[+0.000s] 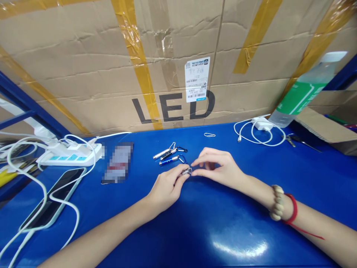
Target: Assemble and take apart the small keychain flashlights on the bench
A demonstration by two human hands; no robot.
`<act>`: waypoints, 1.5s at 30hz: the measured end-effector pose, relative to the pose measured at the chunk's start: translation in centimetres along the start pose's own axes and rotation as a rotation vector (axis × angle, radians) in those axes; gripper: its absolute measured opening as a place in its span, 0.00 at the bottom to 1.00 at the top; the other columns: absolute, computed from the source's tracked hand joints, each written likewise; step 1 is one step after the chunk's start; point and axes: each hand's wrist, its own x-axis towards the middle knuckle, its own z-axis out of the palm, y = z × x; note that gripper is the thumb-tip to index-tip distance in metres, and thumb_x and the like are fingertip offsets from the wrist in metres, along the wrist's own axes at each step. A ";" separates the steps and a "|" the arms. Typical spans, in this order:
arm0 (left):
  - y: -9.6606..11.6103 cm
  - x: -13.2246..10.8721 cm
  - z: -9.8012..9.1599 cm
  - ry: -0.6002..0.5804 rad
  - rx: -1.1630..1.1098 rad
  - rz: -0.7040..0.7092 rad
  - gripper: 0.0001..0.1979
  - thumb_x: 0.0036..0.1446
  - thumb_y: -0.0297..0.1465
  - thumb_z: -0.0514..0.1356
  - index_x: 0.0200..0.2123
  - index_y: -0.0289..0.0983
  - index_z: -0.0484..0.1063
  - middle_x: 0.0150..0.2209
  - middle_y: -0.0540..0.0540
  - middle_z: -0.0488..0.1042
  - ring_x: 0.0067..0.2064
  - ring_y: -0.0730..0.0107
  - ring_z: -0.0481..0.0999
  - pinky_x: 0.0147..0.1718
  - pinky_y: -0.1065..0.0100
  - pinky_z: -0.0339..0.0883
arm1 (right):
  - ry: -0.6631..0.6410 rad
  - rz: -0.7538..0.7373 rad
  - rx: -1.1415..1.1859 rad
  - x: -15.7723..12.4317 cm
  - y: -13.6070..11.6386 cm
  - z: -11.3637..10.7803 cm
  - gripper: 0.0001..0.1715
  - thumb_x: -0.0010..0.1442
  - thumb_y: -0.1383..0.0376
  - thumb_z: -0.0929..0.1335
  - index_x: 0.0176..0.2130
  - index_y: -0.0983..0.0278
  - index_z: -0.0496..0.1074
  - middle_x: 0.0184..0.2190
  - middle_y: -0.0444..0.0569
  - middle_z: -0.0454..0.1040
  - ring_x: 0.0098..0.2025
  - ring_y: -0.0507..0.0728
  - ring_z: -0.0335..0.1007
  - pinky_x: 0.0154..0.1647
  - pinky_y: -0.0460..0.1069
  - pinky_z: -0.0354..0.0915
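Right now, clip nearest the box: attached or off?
Off: the clip lies on the blue table, apart from the three metal tubes.

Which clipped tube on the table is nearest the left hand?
The blue tube; the black tube and silver tube lie farther from the left hand.

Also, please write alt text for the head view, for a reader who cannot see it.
A bare left hand holds a small silver cylinder at a glossy blue table, the bare right hand close to its end. Beyond lie three slim tubes with clips, silver, black and blue, before a large brown cardboard box printed LED.
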 end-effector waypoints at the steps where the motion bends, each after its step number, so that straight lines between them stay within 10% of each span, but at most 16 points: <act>1: -0.1 0.0 0.0 -0.001 -0.004 -0.002 0.09 0.61 0.30 0.49 0.41 0.39 0.67 0.35 0.50 0.75 0.33 0.73 0.74 0.34 0.74 0.66 | 0.011 -0.034 -0.011 0.0 0.0 -0.1 0.13 0.52 0.56 0.69 0.32 0.64 0.76 0.27 0.46 0.69 0.22 0.46 0.60 0.23 0.43 0.59; 15: -0.2 0.1 0.2 -0.007 0.012 0.012 0.11 0.61 0.30 0.49 0.42 0.39 0.69 0.41 0.48 0.75 0.40 0.70 0.74 0.40 0.70 0.67 | -0.080 -0.089 0.039 0.0 0.3 -0.3 0.10 0.55 0.59 0.68 0.32 0.63 0.77 0.28 0.46 0.70 0.29 0.49 0.67 0.28 0.44 0.63; 30: 0.1 0.1 0.0 -0.200 -0.042 0.036 0.08 0.60 0.27 0.48 0.39 0.37 0.66 0.35 0.48 0.74 0.35 0.72 0.73 0.36 0.72 0.66 | -0.240 0.235 0.316 0.5 1.0 -0.4 0.13 0.43 0.57 0.74 0.24 0.65 0.76 0.24 0.44 0.68 0.25 0.49 0.65 0.25 0.44 0.61; 45: -0.2 -0.1 0.0 -0.158 -0.026 0.036 0.07 0.60 0.27 0.48 0.37 0.38 0.64 0.33 0.49 0.74 0.33 0.72 0.73 0.33 0.74 0.64 | -0.226 0.417 0.112 0.4 -0.8 -0.2 0.06 0.44 0.62 0.74 0.23 0.63 0.76 0.24 0.43 0.69 0.25 0.49 0.62 0.26 0.45 0.57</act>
